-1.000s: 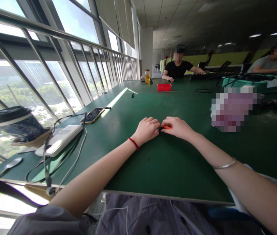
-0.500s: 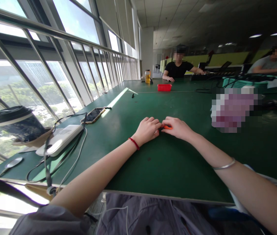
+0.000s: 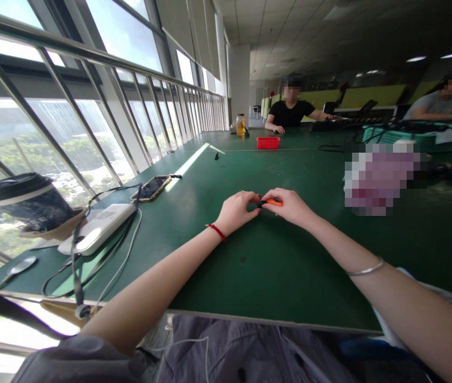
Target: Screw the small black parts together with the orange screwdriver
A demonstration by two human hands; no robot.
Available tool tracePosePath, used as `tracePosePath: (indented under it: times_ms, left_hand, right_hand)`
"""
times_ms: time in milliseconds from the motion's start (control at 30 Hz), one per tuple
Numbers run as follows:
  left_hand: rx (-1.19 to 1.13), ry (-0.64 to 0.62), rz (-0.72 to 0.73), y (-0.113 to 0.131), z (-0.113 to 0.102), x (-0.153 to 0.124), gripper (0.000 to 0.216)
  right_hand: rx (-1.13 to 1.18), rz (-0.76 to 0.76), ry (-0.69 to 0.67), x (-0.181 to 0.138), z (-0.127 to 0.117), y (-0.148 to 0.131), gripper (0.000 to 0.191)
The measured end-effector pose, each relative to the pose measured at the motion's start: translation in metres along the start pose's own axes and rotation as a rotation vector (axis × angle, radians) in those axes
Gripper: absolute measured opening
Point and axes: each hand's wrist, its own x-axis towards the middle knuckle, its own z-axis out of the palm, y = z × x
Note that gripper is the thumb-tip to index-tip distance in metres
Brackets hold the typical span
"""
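Observation:
Over the green table (image 3: 226, 276), both hands meet in front of me around a small orange-and-black object (image 3: 274, 202), its kind too small to make out. My right hand (image 3: 293, 206) is closed, with thumb and fingers pinching the orange part. At the black end, my left hand (image 3: 237, 210) curls its thumb and fingers together, closed on the tip. The fingers partly hide that end.
To the left lie a phone (image 3: 152, 188), a white power bank (image 3: 102, 229) with cables and a lidded cup (image 3: 26, 199). Farther off are a red box (image 3: 268, 143), a jar (image 3: 241, 125) and a teal basket (image 3: 413, 139). Two people sit beyond.
My left hand's fingers have lifted and shifted their hold, showing more of the object's black end. My right hand has moved slightly, still pinching the orange part.

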Motion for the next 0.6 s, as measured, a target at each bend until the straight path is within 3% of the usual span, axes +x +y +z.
tracePosePath:
  times_ms: [167, 433, 600]
  left_hand:
    - [0.055, 0.01, -0.051, 0.0, -0.001, 0.001, 0.011]
    - [0.295, -0.032, 0.109, -0.005, -0.001, 0.001, 0.018]
    - [0.286, -0.064, 0.112, -0.005, 0.001, 0.002, 0.018]
  right_hand:
    - [0.128, 0.033, 0.064, 0.0, -0.001, -0.004, 0.024]
    - [0.144, 0.056, 0.523, -0.006, -0.021, -0.025, 0.017]
    - [0.159, 0.019, 0.598, -0.009, -0.027, -0.031, 0.023]
